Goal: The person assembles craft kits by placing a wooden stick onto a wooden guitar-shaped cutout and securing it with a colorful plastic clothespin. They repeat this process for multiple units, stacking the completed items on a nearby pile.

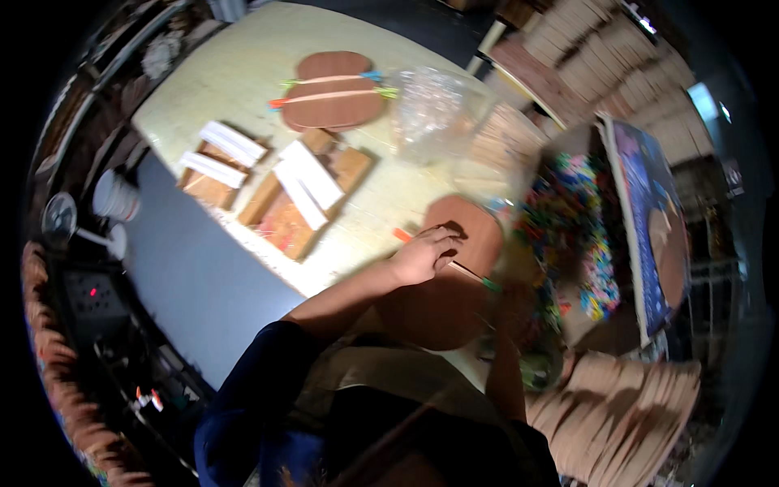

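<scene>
My left hand [423,255] lay palm down on a brown oval leather piece [454,272], fingers curled together and pressing on its upper part; nothing was pinched between them as far as I could tell. The piece sat directly under that hand, on the near edge of the pale yellow tabletop [235,77]. A thin stick with an orange tip and a green tip [445,261] ran across the piece, passing just under the fingers.

My right forearm ran up from below, right of the left hand, but the right hand [510,294] was blurred and dark against the piece's right edge; I could not tell whether it was open or closed, or what it touched.

Just right of the hands: a box of small multicoloured clips [578,223]. Below that, a stack of tan leather cut-outs [629,414].

Beyond the left hand, up and left: wooden blocks with white strips on them [299,193], a second pair [217,162] further left. Straight beyond: a crumpled clear plastic bag [432,109]. Furthest on the table: another brown oval piece [333,89] bound with two sticks and coloured clips. Far right: a blue picture board [649,203].
</scene>
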`<action>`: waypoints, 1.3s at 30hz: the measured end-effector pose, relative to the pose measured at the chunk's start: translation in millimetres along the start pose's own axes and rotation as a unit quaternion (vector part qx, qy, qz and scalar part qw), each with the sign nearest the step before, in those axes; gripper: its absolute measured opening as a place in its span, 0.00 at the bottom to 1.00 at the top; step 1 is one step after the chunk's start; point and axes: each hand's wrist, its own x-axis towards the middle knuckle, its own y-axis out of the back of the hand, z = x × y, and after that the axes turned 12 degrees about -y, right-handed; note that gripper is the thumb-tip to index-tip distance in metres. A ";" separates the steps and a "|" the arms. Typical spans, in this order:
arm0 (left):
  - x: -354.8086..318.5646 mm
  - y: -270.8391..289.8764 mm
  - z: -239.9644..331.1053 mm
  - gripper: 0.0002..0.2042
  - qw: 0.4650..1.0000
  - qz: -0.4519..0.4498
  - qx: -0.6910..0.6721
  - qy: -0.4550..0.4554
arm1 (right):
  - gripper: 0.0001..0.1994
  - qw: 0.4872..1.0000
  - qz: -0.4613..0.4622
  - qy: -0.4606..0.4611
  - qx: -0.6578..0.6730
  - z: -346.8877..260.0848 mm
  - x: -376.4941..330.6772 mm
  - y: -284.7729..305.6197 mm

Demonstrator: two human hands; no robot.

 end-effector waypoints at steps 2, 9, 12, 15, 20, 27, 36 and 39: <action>-12.9 52.9 -2.9 0.13 0.993 0.094 0.048 0.057 | 0.10 0.988 0.124 0.077 0.049 11.5 -4.0 -5.2; -150.7 280.9 -115.0 0.11 0.642 0.691 0.184 0.278 | 0.12 0.942 -0.105 -0.060 0.314 23.3 3.9 14.0; -231.7 345.8 -161.7 0.10 0.539 0.711 0.232 0.388 | 0.16 0.982 -0.111 -0.153 0.016 17.9 -7.4 11.7; -226.8 362.8 -173.2 0.11 0.554 0.689 0.063 0.464 | 0.19 0.815 -0.117 -0.143 0.549 36.2 -10.6 -1.2; -232.7 374.6 -165.0 0.08 0.493 0.707 0.003 0.507 | 0.19 0.766 -0.089 -0.064 0.633 -2.1 1.8 72.7; -200.4 349.4 -156.1 0.03 0.663 0.702 0.125 0.228 | 0.15 0.877 0.003 -0.025 0.479 46.0 -23.7 37.6; -58.9 53.2 33.3 0.02 0.992 0.009 0.110 0.057 | 0.09 0.567 -0.139 -0.251 0.772 50.1 -62.4 -16.5; -50.9 9.2 52.7 0.01 0.997 -0.049 0.058 0.005 | 0.07 0.568 -0.118 -0.304 0.755 17.8 -75.4 26.6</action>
